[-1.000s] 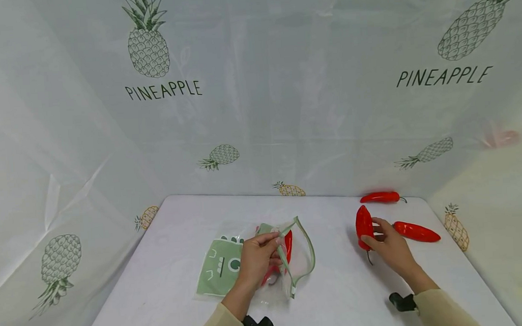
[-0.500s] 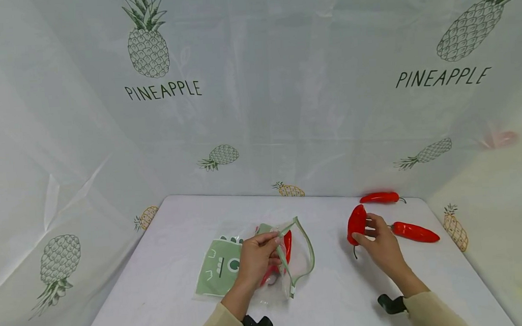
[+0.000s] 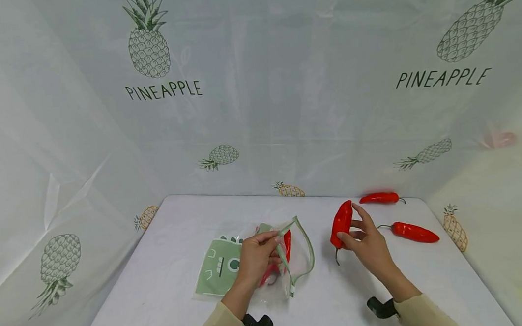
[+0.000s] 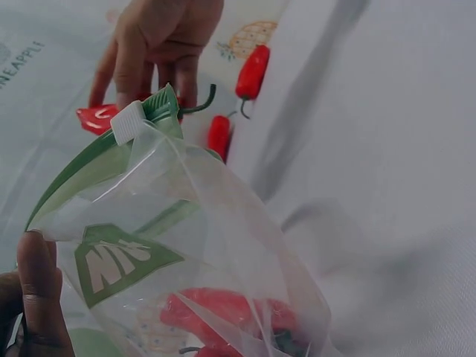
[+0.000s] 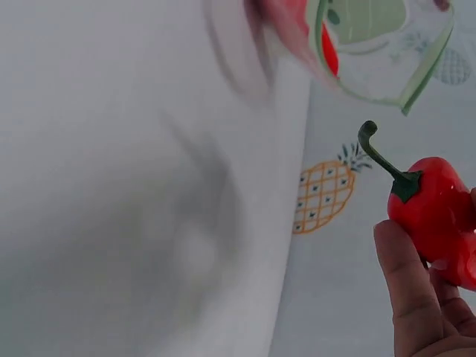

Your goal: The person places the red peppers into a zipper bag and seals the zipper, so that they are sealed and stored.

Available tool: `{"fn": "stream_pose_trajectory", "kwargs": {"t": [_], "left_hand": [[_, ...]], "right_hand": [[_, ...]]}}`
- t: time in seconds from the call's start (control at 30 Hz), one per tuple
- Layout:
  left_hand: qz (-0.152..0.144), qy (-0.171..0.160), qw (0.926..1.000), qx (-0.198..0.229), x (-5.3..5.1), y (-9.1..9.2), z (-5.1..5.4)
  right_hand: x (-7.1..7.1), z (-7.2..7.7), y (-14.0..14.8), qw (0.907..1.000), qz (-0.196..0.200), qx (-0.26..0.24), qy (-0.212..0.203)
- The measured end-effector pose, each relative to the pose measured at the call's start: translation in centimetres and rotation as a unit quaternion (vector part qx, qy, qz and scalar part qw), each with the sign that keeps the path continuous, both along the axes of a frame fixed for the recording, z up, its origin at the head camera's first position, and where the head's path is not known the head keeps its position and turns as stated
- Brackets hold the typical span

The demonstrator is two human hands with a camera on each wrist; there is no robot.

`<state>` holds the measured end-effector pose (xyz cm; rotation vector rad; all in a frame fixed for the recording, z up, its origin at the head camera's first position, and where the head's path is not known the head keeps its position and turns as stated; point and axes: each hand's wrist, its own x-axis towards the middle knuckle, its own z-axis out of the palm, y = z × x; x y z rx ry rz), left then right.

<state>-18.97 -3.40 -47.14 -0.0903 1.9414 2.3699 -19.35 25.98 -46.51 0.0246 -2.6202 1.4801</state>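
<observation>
My left hand [image 3: 258, 259] pinches the green-edged rim of a clear zip bag [image 4: 223, 193], whose mouth gapes to the right. Inside the bag lie red peppers [image 4: 216, 316], seen through the plastic in the left wrist view. The bag's front bears a green cartoon print [image 3: 218, 268]. My right hand [image 3: 372, 248] holds another red chili pepper [image 3: 341, 223] between thumb and fingers, raised above the table to the right of the bag mouth. Its green stem [image 5: 383, 156] points down in the head view and toward the bag in the right wrist view.
Two more red peppers lie at the right of the white table [image 3: 161, 286]: one pepper [image 3: 415, 232] right of my hand, the other pepper [image 3: 380, 197] at the back edge. A pineapple-printed curtain [image 3: 258, 109] surrounds the table's back and sides.
My right hand has moved left with the pepper, closer to the bag. The pepper tilts more now. My left hand and the bag stay in place.
</observation>
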Motion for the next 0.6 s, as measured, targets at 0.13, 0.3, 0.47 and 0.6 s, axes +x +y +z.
{"fn": "stream_pose_trajectory", "kwargs": {"t": [0.13, 0.3, 0.47, 0.6], "left_hand": [[-0.002, 0.007, 1.0000, 0.001, -0.1, 0.1, 0.0], [-0.005, 0.014, 0.9999, -0.004, -0.1, 0.1, -0.1], [-0.004, 0.014, 0.9999, -0.006, -0.1, 0.2, 0.1], [-0.003, 0.018, 0.9997, -0.013, -0.1, 0.3, 0.2]], "right_hand": [[0.2, 0.5, -0.8, 0.9996, 0.009, -0.028, -0.007], [0.5, 1.1, -1.8, 0.9966, 0.022, -0.068, -0.039], [0.7, 1.5, -3.0, 0.9944, 0.032, -0.077, -0.064], [0.8, 1.5, -4.0, 0.9915, 0.043, -0.084, -0.089]]}}
